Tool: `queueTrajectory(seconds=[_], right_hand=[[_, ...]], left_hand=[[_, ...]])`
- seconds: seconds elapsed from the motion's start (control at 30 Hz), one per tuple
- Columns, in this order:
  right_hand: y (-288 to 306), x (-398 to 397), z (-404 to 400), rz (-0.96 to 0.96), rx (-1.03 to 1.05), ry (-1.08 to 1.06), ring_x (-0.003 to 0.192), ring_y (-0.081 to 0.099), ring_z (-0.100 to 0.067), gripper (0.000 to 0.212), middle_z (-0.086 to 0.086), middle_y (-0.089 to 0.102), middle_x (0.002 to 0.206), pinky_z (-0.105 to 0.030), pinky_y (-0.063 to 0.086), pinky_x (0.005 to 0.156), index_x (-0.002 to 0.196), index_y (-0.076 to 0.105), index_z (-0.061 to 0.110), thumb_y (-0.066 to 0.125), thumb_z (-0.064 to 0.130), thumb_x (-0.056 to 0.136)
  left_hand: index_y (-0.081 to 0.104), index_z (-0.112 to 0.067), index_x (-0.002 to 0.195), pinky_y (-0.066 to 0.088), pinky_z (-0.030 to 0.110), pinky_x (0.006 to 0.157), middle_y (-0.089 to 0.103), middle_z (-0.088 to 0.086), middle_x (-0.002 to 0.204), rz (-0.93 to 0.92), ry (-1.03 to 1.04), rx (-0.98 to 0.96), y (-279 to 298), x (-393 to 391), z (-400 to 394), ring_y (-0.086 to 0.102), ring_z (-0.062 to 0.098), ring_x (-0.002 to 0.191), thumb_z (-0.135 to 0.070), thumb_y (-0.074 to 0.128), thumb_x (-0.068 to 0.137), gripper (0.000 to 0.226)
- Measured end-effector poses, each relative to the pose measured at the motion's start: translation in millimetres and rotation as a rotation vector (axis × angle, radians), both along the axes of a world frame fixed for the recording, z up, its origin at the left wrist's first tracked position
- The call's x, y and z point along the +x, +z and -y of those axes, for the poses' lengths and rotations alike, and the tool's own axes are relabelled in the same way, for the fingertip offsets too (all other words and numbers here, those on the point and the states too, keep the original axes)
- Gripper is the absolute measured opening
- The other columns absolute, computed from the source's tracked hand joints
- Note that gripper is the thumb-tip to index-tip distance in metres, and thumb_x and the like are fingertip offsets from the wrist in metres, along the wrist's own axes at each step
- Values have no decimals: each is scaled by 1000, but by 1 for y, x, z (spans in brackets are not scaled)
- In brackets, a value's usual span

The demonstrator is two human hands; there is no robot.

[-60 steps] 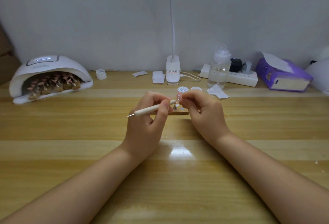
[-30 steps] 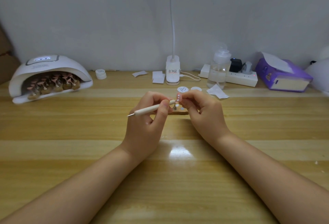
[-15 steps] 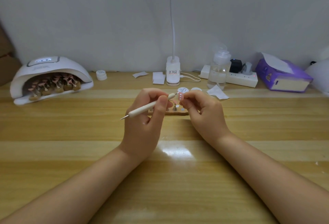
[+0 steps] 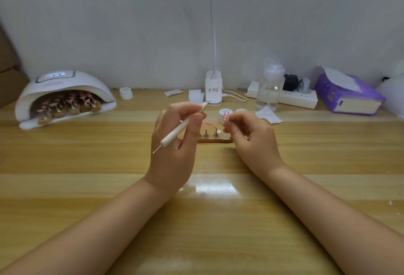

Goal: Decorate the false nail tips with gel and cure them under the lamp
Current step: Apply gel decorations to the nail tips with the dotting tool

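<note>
Both hands are raised above the light striped wooden table [image 4: 218, 220], near each other but not touching. Left hand [image 4: 175, 143]: fingers curled round a slim white dotting pen with metal tips [image 4: 182, 127], held diagonally, lower tip pointing down-left and upper tip pointing up-right, apart from the tip held in the other hand. Right hand [image 4: 251, 139]: thumb and fingertips pinch a small pink false nail tip with white dots [image 4: 225, 118], lifted clear of the table. From the left edge of the table: a white dome-shaped curing lamp [image 4: 63, 95] stands with its display lit; rows of pink nail tips on small metal stands [image 4: 70, 105] sit inside its opening. Right of the lamp, by the wall, stands a small white round jar [image 4: 126, 93]. Behind the hands, a white lamp base with a thin white neck [image 4: 213, 91] rises along the grey wall. Between the hands, on the table, lies a brown wooden holder strip [image 4: 215, 140] carrying further pink nail tips on metal stands [image 4: 211, 129]. Just behind the right hand sits an open small white gel pot [image 4: 224, 112]. Farther right: a clear plastic pump bottle [image 4: 270, 88], a white power strip [image 4: 299, 98] and a purple tissue box [image 4: 349, 97].
</note>
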State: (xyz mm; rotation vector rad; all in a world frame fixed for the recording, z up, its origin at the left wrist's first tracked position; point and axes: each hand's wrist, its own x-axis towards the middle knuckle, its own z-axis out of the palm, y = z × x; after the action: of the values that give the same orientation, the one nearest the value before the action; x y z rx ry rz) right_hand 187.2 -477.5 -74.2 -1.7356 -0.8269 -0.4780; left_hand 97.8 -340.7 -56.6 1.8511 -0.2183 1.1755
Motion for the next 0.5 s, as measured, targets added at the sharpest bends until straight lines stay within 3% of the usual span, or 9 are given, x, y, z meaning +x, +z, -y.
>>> queueTrajectory(seconds=[0.1,0.23,0.5], right_hand=[[-1,2,0,9,-61,-74,61,51,-4,10,13,54,66,-12,37,60,83,68,15,66,6,85],[-3,6,0,-48,-218,-134,56,41,-4,4,10,43,57,-12,29,57,83,72,14,68,12,83],[-4,11,-2,-173,-337,-192,56,39,-6,10,9,40,56,-16,29,55,89,74,14,66,17,84]], left_hand=[[52,-41,98,47,57,80,66,-13,93,-48,23,-21,-6,2,-3,62,29,98,-36,48,94,8],[52,-39,96,48,53,83,65,-9,90,-117,49,-85,-11,6,-9,62,24,98,-42,47,91,7],[54,-35,93,50,42,79,66,-11,84,-177,18,-138,-16,7,-8,62,17,90,-30,50,92,7]])
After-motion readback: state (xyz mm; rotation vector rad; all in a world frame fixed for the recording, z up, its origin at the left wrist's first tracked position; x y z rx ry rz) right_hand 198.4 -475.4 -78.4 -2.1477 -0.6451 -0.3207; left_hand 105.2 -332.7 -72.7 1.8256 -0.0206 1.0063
